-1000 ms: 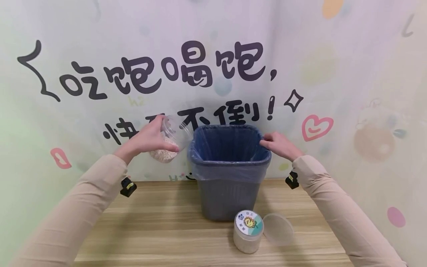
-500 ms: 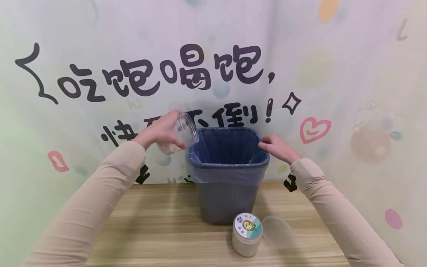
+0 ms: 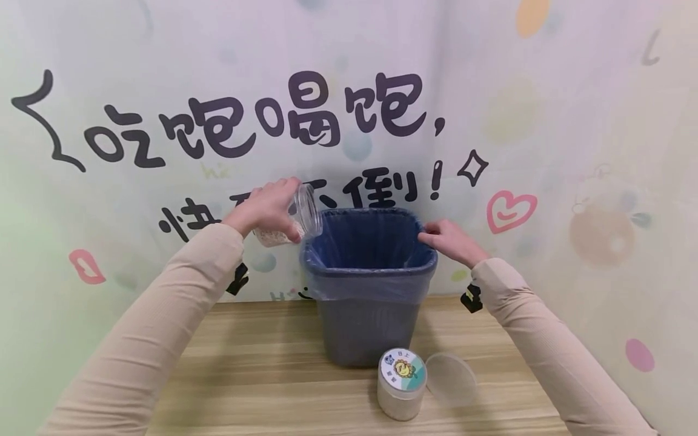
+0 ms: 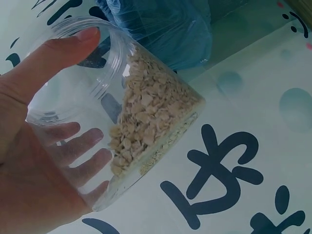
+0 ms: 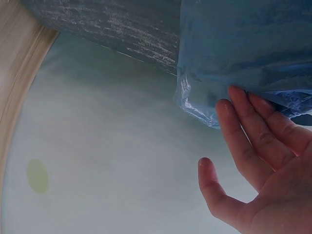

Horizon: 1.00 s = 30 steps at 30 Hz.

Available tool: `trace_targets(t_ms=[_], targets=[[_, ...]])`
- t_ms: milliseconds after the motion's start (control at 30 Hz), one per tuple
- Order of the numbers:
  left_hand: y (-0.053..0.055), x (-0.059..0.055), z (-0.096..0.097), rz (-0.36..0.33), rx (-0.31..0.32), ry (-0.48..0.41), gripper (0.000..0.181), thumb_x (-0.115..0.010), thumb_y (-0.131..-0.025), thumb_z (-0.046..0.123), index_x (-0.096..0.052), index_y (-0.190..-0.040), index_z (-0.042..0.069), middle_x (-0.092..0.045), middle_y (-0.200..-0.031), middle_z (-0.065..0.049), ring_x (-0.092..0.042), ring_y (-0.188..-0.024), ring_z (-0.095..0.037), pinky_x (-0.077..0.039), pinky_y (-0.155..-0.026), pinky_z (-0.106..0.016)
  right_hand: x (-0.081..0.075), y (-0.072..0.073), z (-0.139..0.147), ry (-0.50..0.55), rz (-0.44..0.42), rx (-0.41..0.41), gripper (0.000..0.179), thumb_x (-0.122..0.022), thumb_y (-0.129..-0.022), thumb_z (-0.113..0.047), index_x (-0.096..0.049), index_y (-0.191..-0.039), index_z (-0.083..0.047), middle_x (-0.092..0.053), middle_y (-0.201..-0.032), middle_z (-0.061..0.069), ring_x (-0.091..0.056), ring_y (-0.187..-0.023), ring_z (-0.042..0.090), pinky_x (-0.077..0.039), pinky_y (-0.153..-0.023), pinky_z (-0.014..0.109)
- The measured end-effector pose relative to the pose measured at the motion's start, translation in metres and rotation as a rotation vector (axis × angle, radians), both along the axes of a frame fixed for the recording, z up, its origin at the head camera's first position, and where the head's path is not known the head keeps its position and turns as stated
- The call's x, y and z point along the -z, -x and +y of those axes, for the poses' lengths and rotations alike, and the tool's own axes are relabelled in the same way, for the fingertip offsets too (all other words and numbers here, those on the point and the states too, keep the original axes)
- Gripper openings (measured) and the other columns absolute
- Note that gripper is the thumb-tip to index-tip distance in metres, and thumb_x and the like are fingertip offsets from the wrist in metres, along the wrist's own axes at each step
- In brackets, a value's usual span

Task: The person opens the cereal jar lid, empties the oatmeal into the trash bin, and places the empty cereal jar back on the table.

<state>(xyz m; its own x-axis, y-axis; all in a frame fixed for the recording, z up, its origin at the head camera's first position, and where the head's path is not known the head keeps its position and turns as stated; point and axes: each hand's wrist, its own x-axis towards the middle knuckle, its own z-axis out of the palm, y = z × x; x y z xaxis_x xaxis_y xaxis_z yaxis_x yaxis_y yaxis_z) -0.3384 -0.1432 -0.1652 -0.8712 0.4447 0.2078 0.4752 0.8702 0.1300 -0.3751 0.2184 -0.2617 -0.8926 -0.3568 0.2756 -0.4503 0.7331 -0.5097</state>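
Note:
My left hand grips a clear plastic jar around its side, thumb near the threaded mouth. It is tilted, the lidless mouth facing right, close above the left rim of a grey trash can. Oat flakes lie heaped along the jar's lower side and base in the left wrist view. A thin blue bag lines the can and folds over its rim. At the right rim, my right hand holds the bagged edge; several fingertips rest against the bag's outside, the little finger standing apart.
In front of the can stands a lidded jar with a sunflower label on top. Beside it a round translucent lid lies flat on the wooden table. A printed wall cloth hangs right behind the can.
My left hand has carried the jar rightward toward the can and tipped it further, so its mouth now sits by the left rim. The right hand stays at the opposite rim.

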Motion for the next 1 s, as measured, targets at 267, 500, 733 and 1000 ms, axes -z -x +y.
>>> trace_targets(t_ms=[267,500,733,1000], targets=[[-0.001,-0.004,0.006,0.013,-0.039,0.075,0.092,-0.088,-0.059,0.019,-0.039,-0.134,-0.001,-0.048,-0.128,-0.023,-0.043,-0.117,-0.043,-0.029,-0.099,-0.061,-0.001,-0.002,-0.002,0.017,-0.01,-0.001,0.023,-0.05,-0.092,-0.019,-0.061,-0.083,-0.001,-0.054,-0.073,0.004,-0.05,-0.07,0.023,-0.04,-0.065,0.034],[-0.003,-0.005,0.012,0.015,-0.063,0.104,0.093,-0.087,-0.06,0.018,-0.037,-0.136,-0.001,-0.046,-0.133,-0.023,-0.041,-0.12,-0.042,-0.027,-0.101,-0.06,-0.001,-0.003,-0.002,0.03,-0.014,0.0,0.022,-0.05,-0.093,-0.018,-0.059,-0.08,-0.002,-0.051,-0.07,0.003,-0.047,-0.067,0.021,-0.038,-0.064,0.032],[-0.004,-0.008,0.017,0.03,-0.072,0.149,0.092,-0.087,-0.059,0.018,-0.039,-0.135,0.0,-0.047,-0.132,-0.021,-0.042,-0.119,-0.042,-0.028,-0.1,-0.06,-0.001,-0.003,-0.002,0.052,0.0,-0.02,0.024,-0.049,-0.09,-0.021,-0.057,-0.077,-0.003,-0.05,-0.069,0.004,-0.047,-0.066,0.021,-0.037,-0.063,0.033],[-0.004,-0.009,0.026,0.052,-0.084,0.214,0.096,-0.089,-0.056,0.018,-0.039,-0.136,0.002,-0.046,-0.135,-0.02,-0.041,-0.121,-0.041,-0.027,-0.101,-0.058,-0.001,-0.005,-0.001,0.043,0.003,-0.018,0.025,-0.049,-0.091,-0.022,-0.059,-0.079,-0.003,-0.052,-0.071,0.004,-0.048,-0.069,0.023,-0.038,-0.065,0.034]])
